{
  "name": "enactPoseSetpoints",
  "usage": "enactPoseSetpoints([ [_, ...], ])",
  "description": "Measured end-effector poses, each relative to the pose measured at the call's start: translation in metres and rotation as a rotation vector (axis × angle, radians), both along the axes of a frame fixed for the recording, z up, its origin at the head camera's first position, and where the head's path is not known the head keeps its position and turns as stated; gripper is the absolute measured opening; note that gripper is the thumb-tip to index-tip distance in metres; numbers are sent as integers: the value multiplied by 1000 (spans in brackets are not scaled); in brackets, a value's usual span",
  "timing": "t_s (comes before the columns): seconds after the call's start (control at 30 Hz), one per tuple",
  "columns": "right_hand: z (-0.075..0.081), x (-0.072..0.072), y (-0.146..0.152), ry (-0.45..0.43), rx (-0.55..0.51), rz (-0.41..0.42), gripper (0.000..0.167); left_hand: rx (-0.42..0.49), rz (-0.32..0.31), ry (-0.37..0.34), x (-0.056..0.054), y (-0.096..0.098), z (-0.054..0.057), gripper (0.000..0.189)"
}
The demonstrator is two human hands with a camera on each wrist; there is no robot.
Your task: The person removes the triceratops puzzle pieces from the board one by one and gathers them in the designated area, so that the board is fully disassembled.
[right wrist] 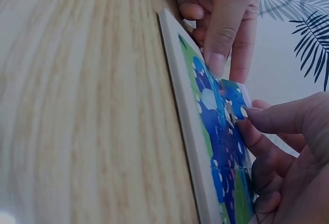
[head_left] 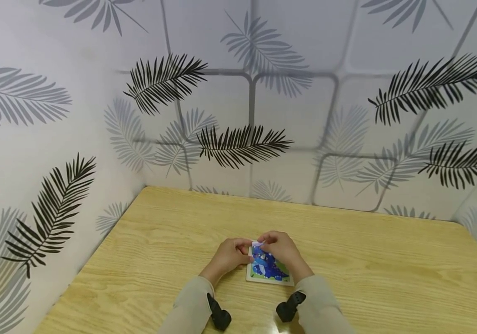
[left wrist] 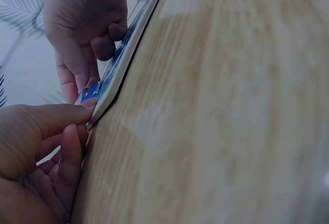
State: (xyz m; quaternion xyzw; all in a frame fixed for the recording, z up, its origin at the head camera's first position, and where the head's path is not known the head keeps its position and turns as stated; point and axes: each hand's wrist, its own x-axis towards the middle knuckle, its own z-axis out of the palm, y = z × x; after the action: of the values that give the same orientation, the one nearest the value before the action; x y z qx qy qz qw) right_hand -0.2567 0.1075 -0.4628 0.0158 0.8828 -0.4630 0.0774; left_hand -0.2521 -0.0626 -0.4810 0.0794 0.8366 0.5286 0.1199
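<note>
A small jigsaw puzzle (head_left: 268,269) showing a blue dinosaur on green lies in its pale-edged board on the table. At its left edge, my left hand (head_left: 231,254) grips the board, the thumb over the rim and the fingers curled beside it. My right hand (head_left: 282,248) reaches over the top edge and pinches a blue puzzle piece (right wrist: 234,94) between thumb and forefinger. In the right wrist view this piece stands slightly raised at the far corner, close to the left thumb. The right hand's other fingers bend over the picture and hide part of it.
The wooden table (head_left: 171,232) stretches out on all sides of the puzzle. Behind it and to the left stand pale walls (head_left: 288,111) with a leaf pattern. A black wrist camera (head_left: 219,317) is strapped on each sleeve.
</note>
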Motion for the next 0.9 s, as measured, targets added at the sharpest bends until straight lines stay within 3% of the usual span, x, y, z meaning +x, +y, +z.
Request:
enactPoseSetpoints([
  [0.2, 1, 1, 0, 8, -13, -70, 11, 15, 2, 10, 0, 2, 0, 38],
  [0.47, 0, -1, 8, 33, -107, -95, 12, 30, -4, 13, -1, 3, 0, 39],
  [0.7, -2, -2, 18, 12, -220, -134, 14, 13, 6, 6, 0, 3, 0, 38],
  [0.9, 2, -4, 35, -20, -245, -169, 17, 3, 30, -2, 1, 3, 0, 38],
])
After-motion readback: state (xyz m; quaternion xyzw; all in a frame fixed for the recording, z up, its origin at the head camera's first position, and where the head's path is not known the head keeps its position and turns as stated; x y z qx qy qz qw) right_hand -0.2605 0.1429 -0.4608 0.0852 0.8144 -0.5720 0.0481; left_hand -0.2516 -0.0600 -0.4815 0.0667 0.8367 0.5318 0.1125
